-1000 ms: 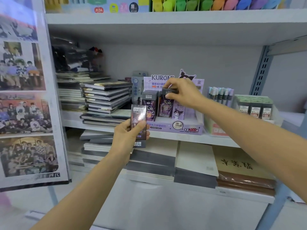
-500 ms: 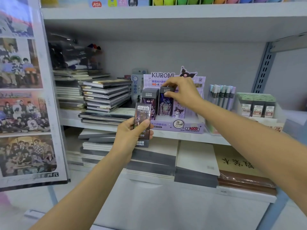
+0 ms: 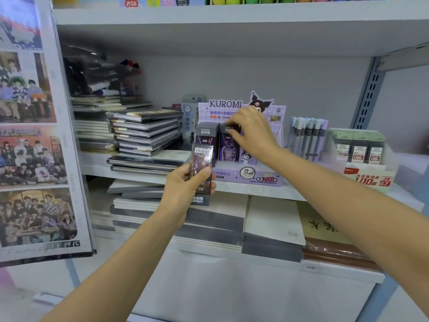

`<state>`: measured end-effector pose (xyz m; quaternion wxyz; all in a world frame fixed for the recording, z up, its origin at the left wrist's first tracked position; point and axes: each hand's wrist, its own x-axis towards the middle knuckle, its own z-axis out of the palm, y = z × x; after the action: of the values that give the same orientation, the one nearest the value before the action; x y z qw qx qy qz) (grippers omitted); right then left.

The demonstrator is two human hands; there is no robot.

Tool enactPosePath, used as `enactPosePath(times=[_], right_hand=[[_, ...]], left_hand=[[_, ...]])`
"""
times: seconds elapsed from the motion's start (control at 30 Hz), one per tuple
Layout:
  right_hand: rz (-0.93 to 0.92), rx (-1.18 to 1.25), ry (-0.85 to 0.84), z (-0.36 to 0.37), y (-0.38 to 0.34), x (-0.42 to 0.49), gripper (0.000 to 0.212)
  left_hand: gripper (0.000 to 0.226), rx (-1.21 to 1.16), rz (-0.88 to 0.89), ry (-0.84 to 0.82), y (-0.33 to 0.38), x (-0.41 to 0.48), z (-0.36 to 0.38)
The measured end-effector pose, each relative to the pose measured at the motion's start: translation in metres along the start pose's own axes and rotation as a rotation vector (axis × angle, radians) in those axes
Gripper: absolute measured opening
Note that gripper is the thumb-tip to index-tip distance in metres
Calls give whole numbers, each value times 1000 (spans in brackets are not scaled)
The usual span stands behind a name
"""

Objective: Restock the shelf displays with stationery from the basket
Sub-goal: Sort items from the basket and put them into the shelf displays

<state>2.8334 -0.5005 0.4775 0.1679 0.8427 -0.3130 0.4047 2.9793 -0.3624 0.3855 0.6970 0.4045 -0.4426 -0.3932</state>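
The left hand [image 3: 184, 189] grips a glossy dark pack [image 3: 201, 159] upright, thumb across the front and fingers wrapped behind. The grip covers the middle of the print. A barcode label shows above the thumb, and ULTRAMAN reads upside down below the hand.

Just above and beyond it, the right hand [image 3: 253, 133] pinches the top of a second dark pack [image 3: 228, 149]. This one stands in the purple display box [image 3: 246, 180] on the shelf [image 3: 255, 191], beside a row of like packs [image 3: 205, 135]. The fingertips hide the pack's top edge, and the back of the hand covers part of the box's header card.

Capped pens [image 3: 306, 138] and green-topped packs [image 3: 357, 145] stand past the right wrist. Stacked notebooks [image 3: 146, 133] lie outward of the left hand. The clear case [image 3: 97, 75] behind them is too dim to make out. The frame's top edge cuts off the coloured goods on the upper shelf.
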Motion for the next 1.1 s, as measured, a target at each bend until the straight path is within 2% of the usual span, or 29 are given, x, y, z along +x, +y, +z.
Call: enactPosePath(times=[0.17,0.2,0.27,0.3,0.37,0.43,0.47,0.57,0.63,0.73,0.83,1.0,1.1], right_hand=[[49,-41,-112,-8,-3,-1,31],[62,40,-72,-12,-6,-4,29],[117,383,22,-22,-17,-12,26],[151,577,-4,-28,-24,-18,27],[178,814,-187,-36,-36,-29,33],[137,811,-316,-39,-39,-37,29],[141,805,-310,-41,-38,-39,24],[273,907,-159,-50,-24,-46,17],[364,970,-135,-56,-13,-52,13],[437,1035,-334,-60,-4,-67,10],[370,969,-535,-60,-5,-83,15],[277,970,-361,-60,-19,-80,30],[149,865,-333,-58,-23,-77,26]], left_hand=[[14,18,3,-17,5,-5,6],[14,17,4,-19,6,-6,6],[14,21,5,-24,8,-7,9],[13,31,5,-32,9,-8,11],[11,65,2,-73,11,-10,16],[12,98,-16,-138,13,-12,20],[18,108,-35,-162,15,-13,21],[39,36,-118,-112,20,-14,18],[37,-33,-121,-32,22,-14,13],[22,-89,-53,64,24,-14,12],[18,-79,19,141,26,-14,19],[27,127,82,62,26,-20,43],[25,235,170,18,23,-22,50]])
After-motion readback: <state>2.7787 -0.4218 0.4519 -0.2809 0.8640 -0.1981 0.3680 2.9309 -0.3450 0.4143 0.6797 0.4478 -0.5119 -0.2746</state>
